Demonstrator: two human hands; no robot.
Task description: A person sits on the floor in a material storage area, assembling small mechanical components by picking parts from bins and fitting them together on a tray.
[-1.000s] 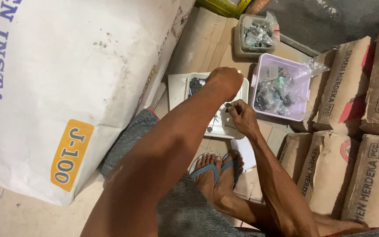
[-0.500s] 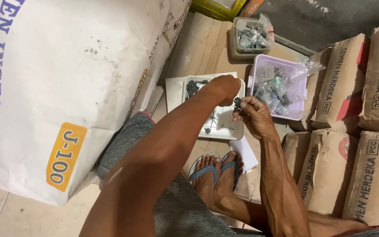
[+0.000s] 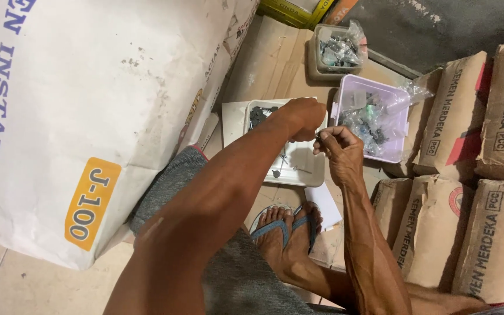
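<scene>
Over the white tray [image 3: 305, 170], the left hand [image 3: 303, 116] is curled shut above the tray's far right corner, though what it grips cannot be made out. The right hand [image 3: 339, 150] pinches a small metal part [image 3: 318, 136] between fingertips just off the tray's right edge. A lilac tub [image 3: 345, 96] of bagged hardware sits just beside the right hand, with brown paper sacks [image 3: 468, 175] along the right.

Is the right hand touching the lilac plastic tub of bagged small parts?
Apart. The head view shows the right hand raised in front of the lilac plastic tub, fingers pinched on a tiny dark part, with the white tray below it.
</scene>
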